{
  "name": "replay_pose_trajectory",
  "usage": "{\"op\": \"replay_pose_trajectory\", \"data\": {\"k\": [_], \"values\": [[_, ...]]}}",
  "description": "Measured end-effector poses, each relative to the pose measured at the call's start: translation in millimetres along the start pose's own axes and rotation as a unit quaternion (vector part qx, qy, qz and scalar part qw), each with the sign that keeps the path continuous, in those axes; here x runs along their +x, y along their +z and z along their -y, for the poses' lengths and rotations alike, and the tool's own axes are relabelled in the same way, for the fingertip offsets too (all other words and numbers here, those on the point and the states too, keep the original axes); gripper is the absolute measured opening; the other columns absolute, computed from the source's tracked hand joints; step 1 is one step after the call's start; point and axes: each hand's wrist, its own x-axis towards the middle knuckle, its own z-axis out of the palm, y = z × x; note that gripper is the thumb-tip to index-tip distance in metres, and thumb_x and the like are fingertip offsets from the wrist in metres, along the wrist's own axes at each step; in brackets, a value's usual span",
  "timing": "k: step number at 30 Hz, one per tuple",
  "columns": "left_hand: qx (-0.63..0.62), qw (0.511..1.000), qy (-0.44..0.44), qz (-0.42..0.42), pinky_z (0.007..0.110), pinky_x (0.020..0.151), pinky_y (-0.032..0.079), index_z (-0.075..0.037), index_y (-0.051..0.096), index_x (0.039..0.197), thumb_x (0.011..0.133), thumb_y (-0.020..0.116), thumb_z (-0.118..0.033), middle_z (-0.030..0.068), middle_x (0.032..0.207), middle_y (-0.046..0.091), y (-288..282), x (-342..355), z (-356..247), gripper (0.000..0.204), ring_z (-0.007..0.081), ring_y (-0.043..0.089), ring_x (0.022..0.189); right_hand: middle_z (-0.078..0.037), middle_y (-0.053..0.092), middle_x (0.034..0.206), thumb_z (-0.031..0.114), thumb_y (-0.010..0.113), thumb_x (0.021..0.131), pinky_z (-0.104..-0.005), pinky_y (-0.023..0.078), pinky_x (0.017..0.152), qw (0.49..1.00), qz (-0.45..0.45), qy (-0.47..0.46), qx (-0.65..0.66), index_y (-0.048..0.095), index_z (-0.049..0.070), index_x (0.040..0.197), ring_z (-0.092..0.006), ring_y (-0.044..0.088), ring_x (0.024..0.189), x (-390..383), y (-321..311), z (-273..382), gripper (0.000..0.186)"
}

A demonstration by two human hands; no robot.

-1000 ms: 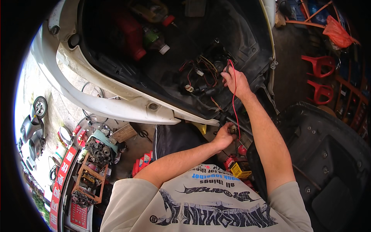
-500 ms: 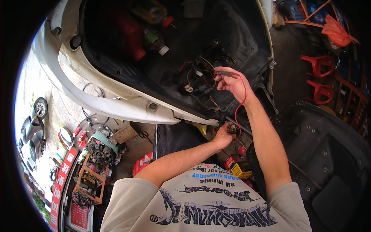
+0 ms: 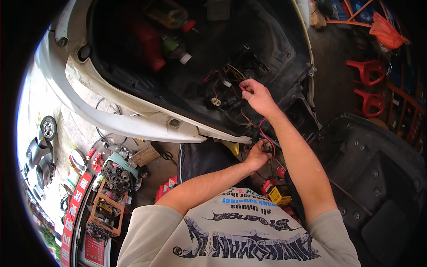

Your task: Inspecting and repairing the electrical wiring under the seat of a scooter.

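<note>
My right hand [image 3: 259, 97] is closed in a pinch on a red test probe [image 3: 242, 87], low over the loose wiring in the scooter's black storage well [image 3: 187, 95]. A red test lead [image 3: 262, 128] loops from under my right forearm down beside my left hand. My left hand [image 3: 258, 157], just outside the well's near edge, has its fingers closed around a small dark, brassy part [image 3: 267, 146] that is mostly covered. Beside the probe lie a white connector [image 3: 227, 83] and thin coloured wires. Another pale connector [image 3: 215, 102] rests nearer the well's left side.
Bottles, one with a white cap [image 3: 185, 58], lie at the well's far end. White body panels [image 3: 133, 122] border it on the left. The black seat [image 3: 356, 178] stands at right. Red chairs [image 3: 371, 104] and a wooden crate of parts [image 3: 106, 207] are farther out.
My right hand has turned over and lowered slightly, bringing the probe down to the wiring. The red lead has swung left, partly behind my forearm. My left hand keeps its place and grip.
</note>
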Motion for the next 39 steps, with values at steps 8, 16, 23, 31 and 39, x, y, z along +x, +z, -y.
{"op": "replay_pose_trajectory", "data": {"k": [8,16,23,31,39], "values": [[0.026,0.999,-0.023,0.024,0.024,0.06,0.048,0.0,0.037,0.13,0.081,0.054,0.007,0.0069,0.094,0.055,-3.7,-1.3,-4.5,0.052,0.0111,0.056,0.069,-0.014,0.067,0.09,0.009,0.057,0.082,-0.0368,0.048,0.076,0.997,0.034,0.068,-0.018,0.061,0.006,0.108,-0.0289,0.064,0.086,1.2,11.6,5.1,0.027],[0.029,0.999,-0.025,0.03,0.023,0.06,0.048,-0.002,0.037,0.13,0.082,0.054,0.007,0.0073,0.099,0.057,-4.1,-0.8,-5.5,0.052,0.0101,0.056,0.071,-0.011,0.068,0.086,0.008,0.055,0.082,-0.0339,0.048,0.075,0.998,0.041,0.054,-0.009,0.061,0.006,0.11,-0.0233,0.065,0.083,6.6,14.6,3.7,0.028],[0.033,0.999,-0.024,0.027,0.023,0.062,0.049,-0.004,0.038,0.129,0.083,0.053,0.007,0.0068,0.102,0.058,-5.1,2.3,0.1,0.05,0.0096,0.057,0.074,-0.003,0.064,0.079,0.008,0.053,0.085,-0.0259,0.046,0.056,0.997,0.057,0.052,0.018,0.059,0.005,0.112,-0.0097,0.054,0.063,8.5,16.2,2.0,0.028],[0.001,1.0,-0.005,0.005,0.026,0.057,0.046,0.0,0.042,0.123,0.077,0.055,0.007,0.0092,0.091,0.058,-2.4,1.6,1.1,0.049,0.0118,0.056,0.061,-0.003,0.064,0.079,0.008,0.053,0.086,-0.0253,0.046,0.056,0.997,0.063,0.047,0.026,0.059,0.004,0.112,-0.0089,0.054,0.064,10.2,16.8,0.7,0.027],[-0.006,1.0,0.001,0.006,0.026,0.056,0.046,0.0,0.042,0.124,0.076,0.055,0.007,0.0096,0.092,0.058,-3.2,2.5,4.1,0.05,0.012,0.057,0.061,-0.003,0.064,0.081,0.007,0.052,0.087,-0.0245,0.045,0.055,0.995,0.077,0.05,0.036,0.057,0.004,0.116,-0.0084,0.054,0.064,12.8,18.4,0.0,0.03]]}}
